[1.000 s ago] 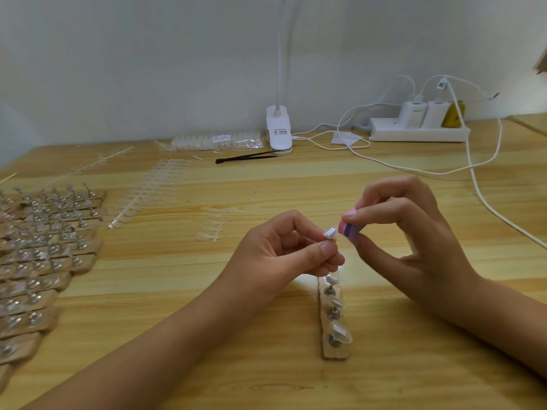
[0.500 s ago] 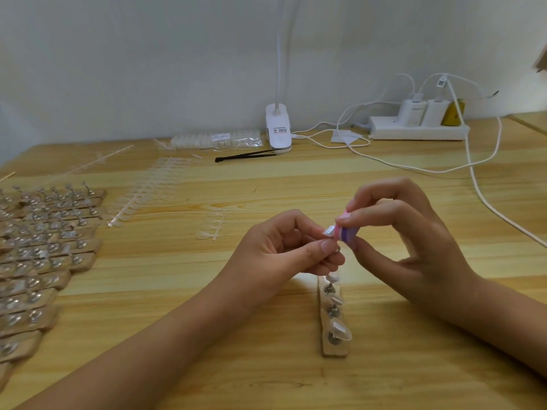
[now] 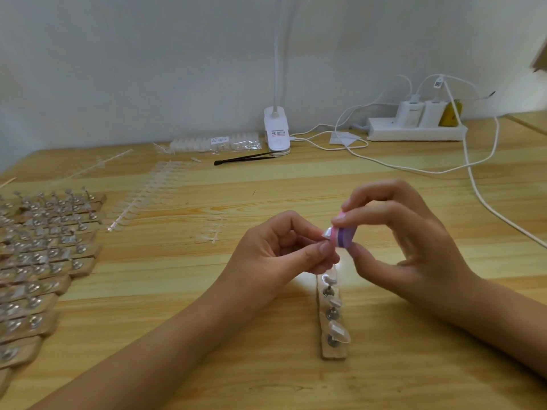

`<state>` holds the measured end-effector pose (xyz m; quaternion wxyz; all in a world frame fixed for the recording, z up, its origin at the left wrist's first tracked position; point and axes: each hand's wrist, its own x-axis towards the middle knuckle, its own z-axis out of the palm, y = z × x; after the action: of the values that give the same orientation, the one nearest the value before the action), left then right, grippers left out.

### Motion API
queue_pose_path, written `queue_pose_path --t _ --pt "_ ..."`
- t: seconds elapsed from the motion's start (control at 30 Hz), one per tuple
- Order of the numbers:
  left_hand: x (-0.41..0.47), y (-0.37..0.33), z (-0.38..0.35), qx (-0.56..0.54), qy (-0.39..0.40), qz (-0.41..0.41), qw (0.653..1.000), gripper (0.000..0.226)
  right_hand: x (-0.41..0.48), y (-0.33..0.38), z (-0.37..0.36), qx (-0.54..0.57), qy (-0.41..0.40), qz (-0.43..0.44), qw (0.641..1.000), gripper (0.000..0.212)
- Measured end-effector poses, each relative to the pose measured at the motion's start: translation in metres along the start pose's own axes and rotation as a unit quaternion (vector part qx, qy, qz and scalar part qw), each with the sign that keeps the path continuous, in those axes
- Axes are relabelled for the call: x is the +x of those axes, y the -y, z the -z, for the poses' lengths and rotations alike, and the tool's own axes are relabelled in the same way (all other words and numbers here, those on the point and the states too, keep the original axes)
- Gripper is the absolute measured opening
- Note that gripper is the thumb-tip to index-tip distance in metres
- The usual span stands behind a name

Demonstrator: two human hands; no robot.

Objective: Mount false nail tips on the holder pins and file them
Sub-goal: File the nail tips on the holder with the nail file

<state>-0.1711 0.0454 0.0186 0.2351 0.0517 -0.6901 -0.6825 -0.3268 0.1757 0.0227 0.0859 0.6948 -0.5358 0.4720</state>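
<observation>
Two hands meet above the counter [image 3: 177,306] in the head view; our left hand [image 3: 275,255] pinches a clear nail tip [image 3: 328,233] between the thumb and curled fingers [image 3: 297,230]; our right hand [image 3: 414,247] grips a small pink and purple file block [image 3: 344,238] between thumb and forefinger, its end touching the nail tip; just below them a wooden holder strip [image 3: 334,353] lies on the counter, with tips seated on some of its pins; well to the left we see many more holder strips [image 3: 44,255] laid in rows, and beside them clear sprues [image 3: 139,202] of nail tips; at the back stand a white lamp clip [image 3: 276,134], black tweezers [image 3: 245,158] and a power strip [image 3: 414,133].
</observation>
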Motion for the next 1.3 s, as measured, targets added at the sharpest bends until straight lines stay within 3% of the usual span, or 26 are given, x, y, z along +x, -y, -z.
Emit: queue_pose_path --t 0.17,0.3,0.43,0.57,0.67,0.8,0.93,1.07,1.3 --pt "-0.001 0.001 0.0 0.032 -0.013 -0.012 0.999 0.009 -0.003 0.008 -0.009 0.043 0.005 0.011 0.999 0.022" --pt "0.0 0.0 0.0 0.025 -0.015 -0.006 1.0 0.006 0.001 0.003 -0.003 0.034 -0.018 -0.027 0.999 0.024" --pt "0.0 0.001 0.001 0.046 -0.011 -0.017 0.999 0.014 -0.003 0.007 -0.007 0.035 0.003 0.013 0.999 0.023" --pt "0.0 0.001 0.001 0.032 -0.007 -0.008 0.999 0.008 0.0 0.003 -0.002 0.019 -0.016 -0.017 1.0 0.022" --pt "-0.001 0.002 0.002 0.048 -0.012 -0.014 0.999 0.015 -0.003 0.006 -0.006 0.023 0.001 0.011 1.0 0.019" --pt "-0.001 0.001 0.0 0.044 -0.012 -0.014 0.999 0.008 0.0 0.004 -0.001 0.013 -0.012 -0.019 1.0 0.022" --pt "-0.001 0.003 0.003 0.066 -0.015 -0.019 0.998 0.017 -0.004 0.01 -0.008 0.03 0.016 0.022 0.999 0.023" --pt "0.001 0.002 0.0 0.039 -0.016 -0.012 0.999 0.01 0.0 0.003 -0.001 0.005 -0.012 -0.015 1.0 0.021" --pt "0.0 0.001 0.0 0.036 -0.018 -0.005 0.999 0.013 0.0 0.0 0.0 -0.007 -0.01 -0.001 1.0 0.021"
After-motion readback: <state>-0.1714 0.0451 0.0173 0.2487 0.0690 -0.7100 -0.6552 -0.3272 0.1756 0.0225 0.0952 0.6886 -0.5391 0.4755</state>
